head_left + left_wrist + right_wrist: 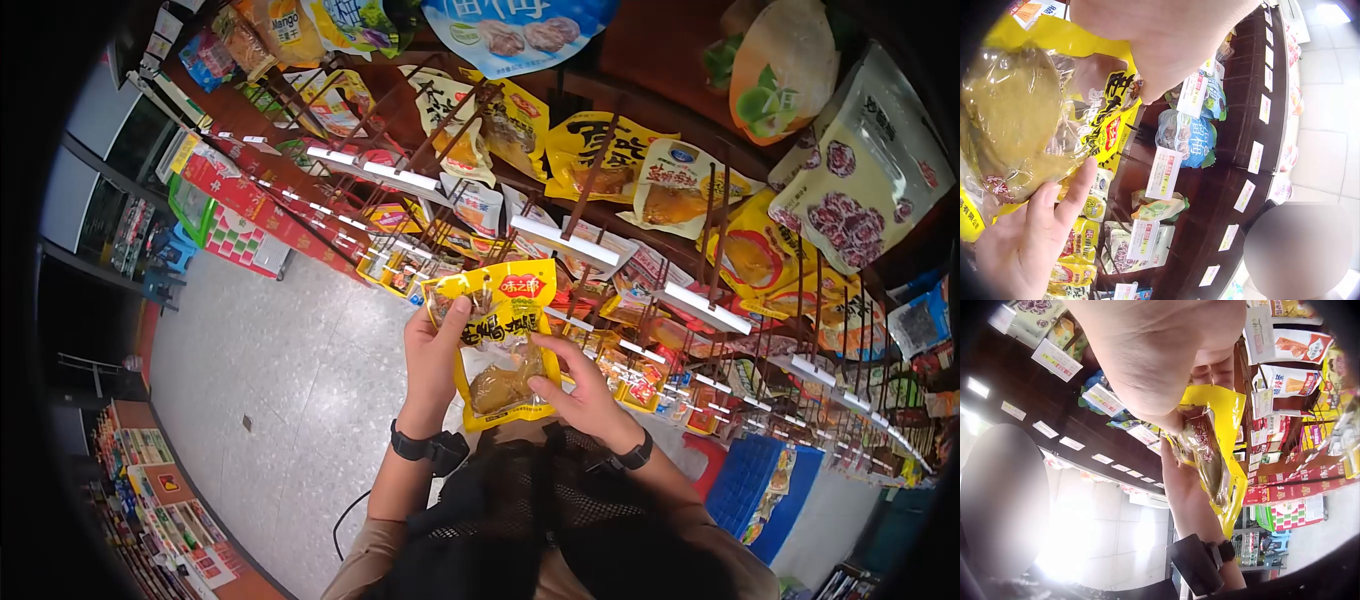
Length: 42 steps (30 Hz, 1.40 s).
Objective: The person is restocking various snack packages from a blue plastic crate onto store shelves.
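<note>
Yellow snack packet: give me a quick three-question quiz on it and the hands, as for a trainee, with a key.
1. True or false: the left hand and the right hand both hold the yellow packet.
2. What colour is the logo near the packet's top edge in the head view? A) blue B) red C) green
3. Fill in: the strap on the left wrist is ____ in colour.

Key: 1 true; 2 B; 3 black.
</note>
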{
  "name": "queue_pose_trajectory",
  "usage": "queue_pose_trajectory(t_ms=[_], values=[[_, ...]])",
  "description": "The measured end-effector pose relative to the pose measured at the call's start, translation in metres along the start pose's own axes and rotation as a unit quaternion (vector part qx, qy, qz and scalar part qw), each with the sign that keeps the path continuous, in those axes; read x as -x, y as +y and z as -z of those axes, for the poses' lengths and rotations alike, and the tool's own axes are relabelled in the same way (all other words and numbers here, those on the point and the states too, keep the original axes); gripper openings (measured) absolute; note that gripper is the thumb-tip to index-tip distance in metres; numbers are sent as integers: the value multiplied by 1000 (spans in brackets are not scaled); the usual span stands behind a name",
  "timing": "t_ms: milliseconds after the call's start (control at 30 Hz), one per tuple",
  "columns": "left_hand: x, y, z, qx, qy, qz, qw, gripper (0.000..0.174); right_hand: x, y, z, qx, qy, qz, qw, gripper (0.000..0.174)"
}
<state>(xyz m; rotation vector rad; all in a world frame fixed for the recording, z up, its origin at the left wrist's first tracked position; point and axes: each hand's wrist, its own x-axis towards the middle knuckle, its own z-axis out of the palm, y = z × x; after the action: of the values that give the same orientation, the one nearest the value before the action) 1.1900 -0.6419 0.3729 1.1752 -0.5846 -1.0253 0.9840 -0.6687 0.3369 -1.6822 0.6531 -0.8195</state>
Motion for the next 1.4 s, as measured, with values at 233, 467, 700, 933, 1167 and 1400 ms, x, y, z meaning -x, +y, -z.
queue_pose_trajectory(t_ms=[233, 467, 700, 933, 1167, 1400], values=[[-42, 19, 2, 17, -2, -36, 999, 22, -45, -19, 2, 59, -5, 40, 997, 44], [-127, 31, 42, 105, -114, -59, 986, 18, -107, -15, -32, 200, 84, 133, 967, 39], [-170, 43, 66, 94, -257, -14, 962, 26, -126, 7, -75, 238, 236, 194, 922, 33], [-184, 68, 46, 46, -288, -30, 956, 14, -132, 11, -100, 204, 318, 160, 912, 34], [-197, 63, 47, 35, -342, -62, 937, 13, -135, 25, -111, 133, 330, 114, 928, 37], [-206, 57, 23, -47, -255, -156, 953, 24, -164, -5, -92, 229, 357, 60, 904, 38]])
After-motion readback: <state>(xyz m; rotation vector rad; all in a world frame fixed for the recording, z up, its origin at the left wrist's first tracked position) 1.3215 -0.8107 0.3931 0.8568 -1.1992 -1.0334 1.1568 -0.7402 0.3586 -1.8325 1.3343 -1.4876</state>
